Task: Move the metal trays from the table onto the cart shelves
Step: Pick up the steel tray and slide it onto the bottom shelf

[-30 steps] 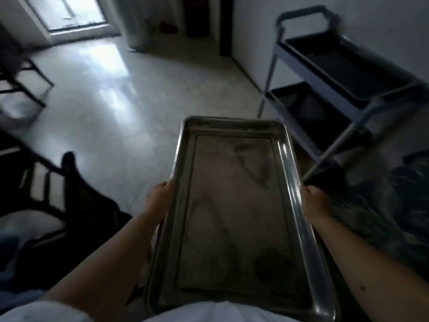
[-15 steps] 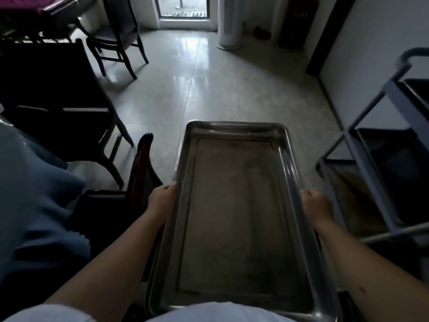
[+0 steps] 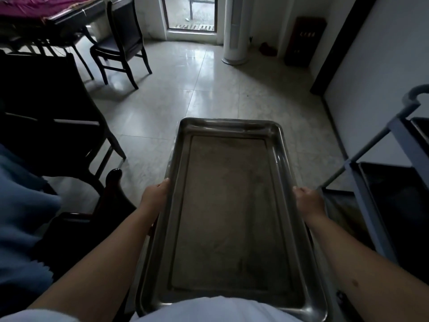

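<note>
I carry a long, empty metal tray (image 3: 229,212) level in front of my body, its short end pointing away from me. My left hand (image 3: 154,194) grips its left rim and my right hand (image 3: 307,201) grips its right rim, fingers curled under the edges. The grey cart (image 3: 380,182) stands at the right edge of the view, with dark shelf bins on its upper and lower levels; it is only partly in view.
Dark wooden chairs (image 3: 123,43) and a dark table (image 3: 46,108) stand to the left, with a blue cloth (image 3: 21,217) at the near left. A white column unit (image 3: 236,31) and a glass door (image 3: 191,15) are at the far end. Pale tiled floor (image 3: 209,89) lies ahead.
The view has swung left, so the cart has slid from the upper right toward the right edge. Chairs and table have come into view at left. Both hands hold the tray as before.
</note>
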A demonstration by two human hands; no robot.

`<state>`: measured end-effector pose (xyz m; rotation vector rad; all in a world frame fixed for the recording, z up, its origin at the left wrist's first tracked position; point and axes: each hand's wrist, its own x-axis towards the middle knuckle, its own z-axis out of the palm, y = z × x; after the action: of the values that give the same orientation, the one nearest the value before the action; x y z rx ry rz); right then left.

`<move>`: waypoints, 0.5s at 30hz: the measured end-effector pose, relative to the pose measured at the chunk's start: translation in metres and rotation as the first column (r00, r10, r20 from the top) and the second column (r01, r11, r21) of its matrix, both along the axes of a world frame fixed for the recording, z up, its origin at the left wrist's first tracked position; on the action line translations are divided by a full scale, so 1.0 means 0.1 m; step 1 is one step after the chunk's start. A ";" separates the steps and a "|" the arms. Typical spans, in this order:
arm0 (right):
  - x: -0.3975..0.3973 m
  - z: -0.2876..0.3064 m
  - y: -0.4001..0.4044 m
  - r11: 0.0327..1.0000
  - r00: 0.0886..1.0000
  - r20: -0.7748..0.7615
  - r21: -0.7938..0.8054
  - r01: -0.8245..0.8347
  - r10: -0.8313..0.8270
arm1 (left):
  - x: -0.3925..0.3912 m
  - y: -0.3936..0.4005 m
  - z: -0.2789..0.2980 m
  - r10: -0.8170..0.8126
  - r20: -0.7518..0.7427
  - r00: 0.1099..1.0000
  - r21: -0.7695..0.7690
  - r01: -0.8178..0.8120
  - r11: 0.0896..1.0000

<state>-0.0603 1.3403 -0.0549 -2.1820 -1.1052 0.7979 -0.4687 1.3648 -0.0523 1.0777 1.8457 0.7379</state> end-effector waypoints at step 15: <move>-0.05 0.09 1.88 0.960 0.960 -0.046 0.035 0.276 -0.275 | 0.17 2.81 0.14 -0.195 0.063 0.979 -0.011 0.196 0.980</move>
<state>-0.0656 1.5279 -0.0464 -2.2113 -0.7670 0.6852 -0.4515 1.6459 -0.0383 1.1928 1.6631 0.6306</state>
